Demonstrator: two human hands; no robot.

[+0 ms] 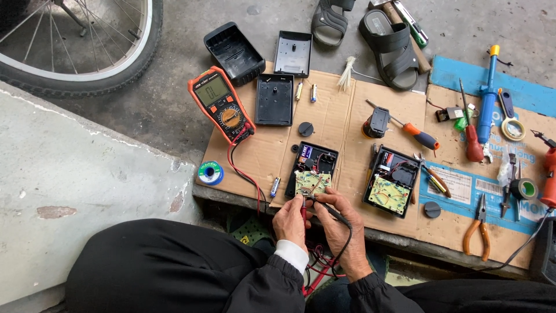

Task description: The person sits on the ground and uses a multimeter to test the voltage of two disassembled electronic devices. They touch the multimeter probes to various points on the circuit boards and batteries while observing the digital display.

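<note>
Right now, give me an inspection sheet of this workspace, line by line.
Surface: flattened cardboard on a concrete ledge.
Job's things: open black case with green circuit board; orange multimeter.
Clutter: second opened unit, empty case halves, solder spool, screwdriver, orange pliers, tape rolls.
Hands: left hand holds the red probe; right hand holds the black probe; tips on the board.
Cables: red and black leads run from meter to hands.
Surroundings: bicycle wheel, sandals.

The multimeter (222, 103) is lying on the cardboard (341, 124), far left of the circuit board (311, 182). The pliers (478, 226) are lying near right.
</note>
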